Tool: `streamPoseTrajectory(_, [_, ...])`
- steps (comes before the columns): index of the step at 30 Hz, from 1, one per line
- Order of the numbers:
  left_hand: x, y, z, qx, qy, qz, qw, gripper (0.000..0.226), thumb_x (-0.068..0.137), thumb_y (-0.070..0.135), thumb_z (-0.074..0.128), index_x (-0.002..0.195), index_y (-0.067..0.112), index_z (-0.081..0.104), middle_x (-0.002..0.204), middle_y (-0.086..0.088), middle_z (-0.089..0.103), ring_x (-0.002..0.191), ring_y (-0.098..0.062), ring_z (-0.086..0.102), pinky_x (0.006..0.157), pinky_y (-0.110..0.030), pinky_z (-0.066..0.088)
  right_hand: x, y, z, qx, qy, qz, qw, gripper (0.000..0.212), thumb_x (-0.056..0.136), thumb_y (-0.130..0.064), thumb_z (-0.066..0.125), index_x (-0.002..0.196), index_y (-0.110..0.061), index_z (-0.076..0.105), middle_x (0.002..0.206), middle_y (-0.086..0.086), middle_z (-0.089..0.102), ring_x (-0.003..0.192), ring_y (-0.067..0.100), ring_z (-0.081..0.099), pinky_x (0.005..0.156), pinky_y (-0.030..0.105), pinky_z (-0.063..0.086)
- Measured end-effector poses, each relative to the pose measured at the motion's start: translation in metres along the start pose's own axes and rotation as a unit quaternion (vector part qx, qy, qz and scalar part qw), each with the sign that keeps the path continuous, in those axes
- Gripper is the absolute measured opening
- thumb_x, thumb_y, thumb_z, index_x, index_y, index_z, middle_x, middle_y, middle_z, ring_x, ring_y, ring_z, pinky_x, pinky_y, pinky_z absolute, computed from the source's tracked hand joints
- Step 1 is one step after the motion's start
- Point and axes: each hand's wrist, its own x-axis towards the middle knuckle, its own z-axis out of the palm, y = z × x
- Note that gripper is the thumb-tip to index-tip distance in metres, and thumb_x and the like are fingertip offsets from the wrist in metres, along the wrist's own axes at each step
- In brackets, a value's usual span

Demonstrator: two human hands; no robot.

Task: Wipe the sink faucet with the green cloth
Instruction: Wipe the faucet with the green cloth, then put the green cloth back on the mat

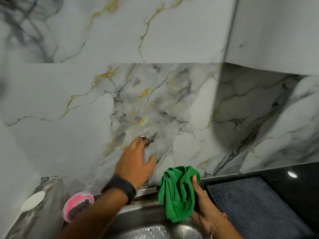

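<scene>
Mostly hidden, the sink faucet (146, 141) shows only as a glint of metal at the marble wall (172, 104), above the fingertips of the left hand (136, 163), with another metal bit peeking below the palm near the wall's foot. That hand is spread over it, fingers curled toward the fitting and thumb splayed to the right; whether it actually clasps the metal or only rests against it I cannot tell, since the hand covers the contact. My guess is that it steadies or turns the fixture so the cloth can follow.

Just right of it, the green cloth (179, 192) hangs bunched in the right hand (205, 204), whose fingers are closed around the wad from the right side, 1 fingertip showing over the top fold. It is held near the faucet but apart from it, not yet wiping, over the back edge of the steel sink (151, 226), which looks wet.

Room is tight to the left: a pink scrubber (77, 206) sits on the sink's rim just beside the left forearm, with a white soap bar (33, 200) further out on the ledge. To the right lies a dark mat (255, 209) on the black counter (293, 171), so the cloth's freest path is upward and left along the wall, once the left hand gives way.
</scene>
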Motion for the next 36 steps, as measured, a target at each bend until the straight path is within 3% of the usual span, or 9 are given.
streamPoseTrajectory(3, [-0.067, 0.030, 0.051, -0.172, -0.129, -0.161, 0.963, 0.064, 0.079, 0.071, 0.060, 0.131, 0.034, 0.061, 0.159, 0.006, 0.034, 0.132, -0.013, 0.049, 0.117, -0.044, 0.041, -0.025, -0.010, 0.004, 0.049, 0.018, -0.018, 0.998, 0.089, 0.079, -0.065, 0.067, 0.140, -0.002, 0.052, 0.148, 0.028, 0.048, 0.139, 0.042, 0.044, 0.120, 0.058, 0.027])
streamPoseTrajectory(5, [-0.089, 0.052, 0.072, -0.290, -0.161, -0.209, 0.920, 0.073, 0.063, 0.077, 0.063, 0.120, 0.032, 0.072, 0.136, 0.009, 0.065, 0.124, -0.006, 0.060, 0.116, -0.043, 0.045, -0.041, -0.011, -0.003, 0.080, 0.059, -0.015, 0.995, 0.092, 0.080, -0.070, 0.062, 0.141, -0.003, 0.051, 0.150, 0.027, 0.046, 0.141, 0.040, 0.041, 0.123, 0.055, 0.024])
streamPoseTrajectory(10, [-0.100, 0.103, 0.128, -0.452, -0.193, -0.343, 0.801, 0.035, 0.086, 0.045, 0.073, 0.103, 0.016, 0.080, 0.092, -0.002, 0.081, 0.095, -0.021, 0.076, 0.091, -0.041, 0.060, -0.085, -0.018, -0.046, 0.162, 0.067, -0.018, 0.984, 0.077, 0.086, -0.055, 0.068, 0.144, -0.008, 0.050, 0.144, 0.013, 0.059, 0.131, 0.026, 0.058, 0.110, 0.040, 0.047])
streamPoseTrajectory(15, [-0.088, 0.126, 0.194, -0.556, -0.230, -0.422, 0.678, 0.035, 0.096, 0.011, 0.053, 0.122, -0.010, 0.066, 0.114, -0.034, 0.069, 0.111, -0.050, 0.065, 0.103, -0.063, 0.049, -0.105, -0.060, -0.107, 0.019, 0.220, -0.077, 0.972, 0.068, 0.076, -0.050, 0.063, 0.127, -0.006, 0.066, 0.125, 0.022, 0.070, 0.115, 0.038, 0.067, 0.093, 0.049, 0.057])
streamPoseTrajectory(19, [-0.084, 0.152, 0.267, -0.568, -0.239, -0.423, 0.664, 0.035, 0.097, -0.002, 0.043, 0.125, -0.009, 0.061, 0.126, -0.040, 0.060, 0.115, -0.055, 0.059, 0.108, -0.070, 0.040, -0.136, -0.107, -0.175, -0.056, 0.276, -0.044, 0.959, 0.098, 0.075, -0.088, 0.032, 0.127, -0.012, 0.068, 0.132, 0.020, 0.066, 0.126, 0.040, 0.058, 0.110, 0.061, 0.041])
streamPoseTrajectory(25, [-0.073, 0.183, 0.382, -0.577, -0.237, -0.480, 0.617, 0.038, 0.101, 0.002, 0.036, 0.133, -0.003, 0.057, 0.131, -0.037, 0.059, 0.121, -0.053, 0.057, 0.106, -0.066, 0.044, -0.121, -0.158, -0.264, -0.157, 0.406, 0.001, 0.900, 0.049, 0.078, -0.028, 0.061, 0.119, -0.003, 0.071, 0.119, 0.023, 0.072, 0.113, 0.042, 0.065, 0.100, 0.052, 0.051])
streamPoseTrajectory(30, [-0.072, 0.176, 0.453, -0.569, -0.246, -0.474, 0.625, 0.035, 0.099, -0.008, 0.039, 0.124, -0.003, 0.063, 0.127, -0.036, 0.062, 0.118, -0.053, 0.060, 0.105, -0.067, 0.045, -0.089, -0.178, -0.337, -0.337, 0.505, 0.005, 0.794, 0.028, 0.086, -0.003, 0.053, 0.104, 0.007, 0.072, 0.109, 0.030, 0.072, 0.102, 0.043, 0.067, 0.092, 0.053, 0.056])
streamPoseTrajectory(33, [-0.070, 0.166, 0.473, -0.379, -0.256, -0.431, 0.777, 0.020, 0.091, -0.003, 0.053, 0.091, 0.001, 0.073, 0.107, -0.028, 0.073, 0.093, -0.042, 0.072, 0.085, -0.060, 0.061, -0.078, -0.166, -0.371, -0.429, 0.535, -0.027, 0.728, 0.024, 0.087, 0.005, 0.059, 0.067, 0.001, 0.070, 0.089, 0.023, 0.072, 0.088, 0.032, 0.067, 0.091, 0.054, 0.056])
streamPoseTrajectory(36, [-0.061, 0.157, 0.474, -0.087, -0.282, -0.308, 0.905, 0.021, 0.086, 0.027, 0.068, 0.098, 0.012, 0.075, 0.107, -0.012, 0.075, 0.100, -0.031, 0.072, 0.088, -0.038, 0.061, -0.076, -0.155, -0.377, -0.496, 0.548, -0.026, 0.673, 0.015, 0.081, -0.002, 0.066, 0.087, -0.012, 0.076, 0.096, 0.018, 0.077, 0.094, 0.032, 0.071, 0.093, 0.039, 0.056])
